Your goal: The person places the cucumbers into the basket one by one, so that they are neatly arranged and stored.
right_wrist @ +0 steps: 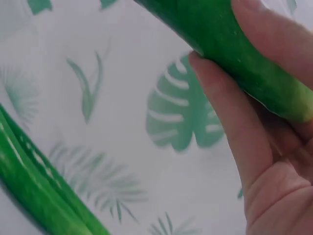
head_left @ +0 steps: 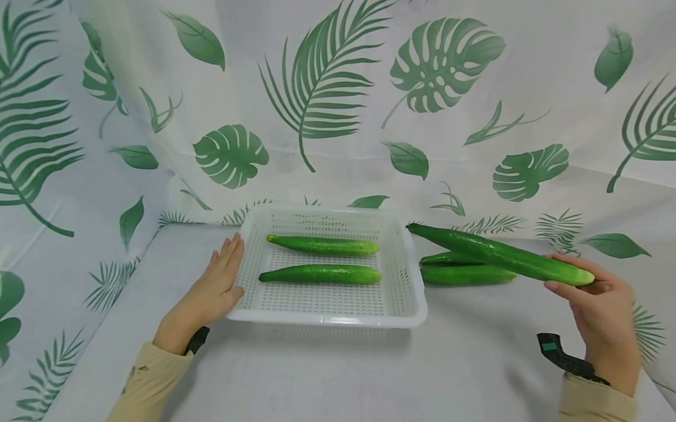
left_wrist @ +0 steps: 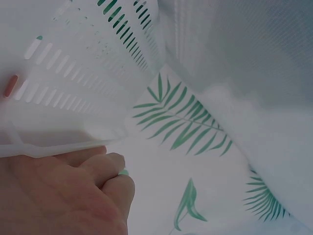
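My right hand point(head_left: 608, 304) grips a long green cucumber point(head_left: 500, 253) near its paler end, thumb on one side and fingers on the other. The cucumber is raised, its dark tip pointing left to the right rim of a white perforated plastic basket point(head_left: 322, 318). My left hand point(head_left: 216, 284) rests along the basket's left rim with its fingers extended; in the left wrist view its palm lies against the rim. Inside the basket, an upper cucumber point(head_left: 325, 246) and a lower cucumber point(head_left: 324, 274) lie crosswise, apart from each other.
Right of the basket, a cucumber point(head_left: 465, 276) lies on the white-covered table point(head_left: 330, 380), with another cucumber point(head_left: 446, 258) just behind it, partly hidden by the held one. A white leaf-print cloth point(head_left: 331, 110) hangs behind the table and along its left.
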### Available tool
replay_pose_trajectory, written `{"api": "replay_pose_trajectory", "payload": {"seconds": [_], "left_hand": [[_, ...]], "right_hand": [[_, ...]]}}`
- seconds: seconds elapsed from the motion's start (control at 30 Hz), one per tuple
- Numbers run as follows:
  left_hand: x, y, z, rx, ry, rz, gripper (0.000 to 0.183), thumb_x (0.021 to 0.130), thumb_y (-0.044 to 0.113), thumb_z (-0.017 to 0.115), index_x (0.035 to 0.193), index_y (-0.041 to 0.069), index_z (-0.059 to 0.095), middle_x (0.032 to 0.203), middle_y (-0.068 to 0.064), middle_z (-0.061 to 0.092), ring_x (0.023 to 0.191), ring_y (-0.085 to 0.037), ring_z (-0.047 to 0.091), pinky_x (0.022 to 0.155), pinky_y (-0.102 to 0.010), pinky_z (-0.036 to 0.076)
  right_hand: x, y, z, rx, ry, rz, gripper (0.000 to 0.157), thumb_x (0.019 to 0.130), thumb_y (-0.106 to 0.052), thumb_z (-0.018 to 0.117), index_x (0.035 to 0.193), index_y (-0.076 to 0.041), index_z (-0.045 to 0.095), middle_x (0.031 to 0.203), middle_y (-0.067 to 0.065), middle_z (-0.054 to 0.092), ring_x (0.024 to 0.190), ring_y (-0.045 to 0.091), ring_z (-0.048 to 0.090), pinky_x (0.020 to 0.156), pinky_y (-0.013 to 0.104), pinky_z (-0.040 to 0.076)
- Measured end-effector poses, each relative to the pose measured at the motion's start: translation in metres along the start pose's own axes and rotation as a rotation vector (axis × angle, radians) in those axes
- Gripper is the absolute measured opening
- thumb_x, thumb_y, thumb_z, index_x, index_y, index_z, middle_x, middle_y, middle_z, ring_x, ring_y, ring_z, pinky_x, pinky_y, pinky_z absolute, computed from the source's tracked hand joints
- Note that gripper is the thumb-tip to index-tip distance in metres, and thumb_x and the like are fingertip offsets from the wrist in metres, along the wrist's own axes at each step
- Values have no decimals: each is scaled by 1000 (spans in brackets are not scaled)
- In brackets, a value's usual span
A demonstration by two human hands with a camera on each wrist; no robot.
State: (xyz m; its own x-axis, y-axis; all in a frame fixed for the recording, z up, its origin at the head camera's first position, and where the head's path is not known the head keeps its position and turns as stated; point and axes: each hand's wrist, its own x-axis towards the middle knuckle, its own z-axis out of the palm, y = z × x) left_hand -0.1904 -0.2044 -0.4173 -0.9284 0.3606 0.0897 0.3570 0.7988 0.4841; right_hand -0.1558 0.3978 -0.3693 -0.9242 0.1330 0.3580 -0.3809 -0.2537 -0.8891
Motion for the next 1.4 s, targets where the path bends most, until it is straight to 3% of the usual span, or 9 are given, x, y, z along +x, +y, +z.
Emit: {"api": "replay_pose_trajectory", "payload": {"seconds": [0.2, 0.33, 0.6, 0.97, 1.2, 1.4], "left_hand": [[0, -1, 1, 4, -1, 1, 82, 90, 5, 46, 156, -6, -1, 164, -19, -7, 150, -33, -11, 119, -56, -1], [-1, -2, 1, 0, 2, 1, 82, 90, 5, 47, 156, -6, -1, 164, -20, -6, 150, -33, -11, 119, -56, -1], [1, -4, 3, 2, 7, 10, 83, 90, 7, 48, 156, -6, 0, 164, -20, -6, 150, -34, -11, 119, -57, 0], [0, -3, 1, -5, 6, 10, 83, 90, 6, 48, 156, -6, -1, 164, -19, -7, 150, -34, -11, 119, -55, -2], [0, -3, 1, -7, 3, 12, 83, 90, 6, 48, 155, -7, -1, 164, -20, -8, 150, -34, -12, 119, -55, -3], [0, -3, 1, 1, 6, 17, 83, 90, 7, 48, 155, -7, -1, 164, -20, -7, 150, -34, -11, 119, -55, -2]], "right_hand": [[13, 5, 40, 64, -13, -56, 47, 82, 33, 50, 125, 19, 57, 117, 16, 65, 98, 21, 60, 80, 23, 56], [23, 10, 70, 32, -9, -25, 43, 83, 27, 56, 124, 13, 62, 118, 14, 62, 99, 19, 59, 83, 21, 55], [51, 14, 127, -208, -51, 97, 42, 82, 7, 75, 123, 2, 67, 117, 8, 60, 98, 18, 57, 79, 18, 54], [84, 38, 190, -435, -228, 193, 42, 85, -13, 79, 124, -3, 67, 112, 6, 61, 93, 19, 59, 78, 23, 53], [89, 64, 225, -431, -313, 250, 44, 84, -9, 79, 125, 1, 66, 113, 11, 60, 92, 20, 60, 80, 29, 53], [89, 91, 244, -492, -354, 330, 45, 82, -10, 80, 124, -1, 67, 127, 13, 57, 99, 23, 57, 82, 34, 52]]}}
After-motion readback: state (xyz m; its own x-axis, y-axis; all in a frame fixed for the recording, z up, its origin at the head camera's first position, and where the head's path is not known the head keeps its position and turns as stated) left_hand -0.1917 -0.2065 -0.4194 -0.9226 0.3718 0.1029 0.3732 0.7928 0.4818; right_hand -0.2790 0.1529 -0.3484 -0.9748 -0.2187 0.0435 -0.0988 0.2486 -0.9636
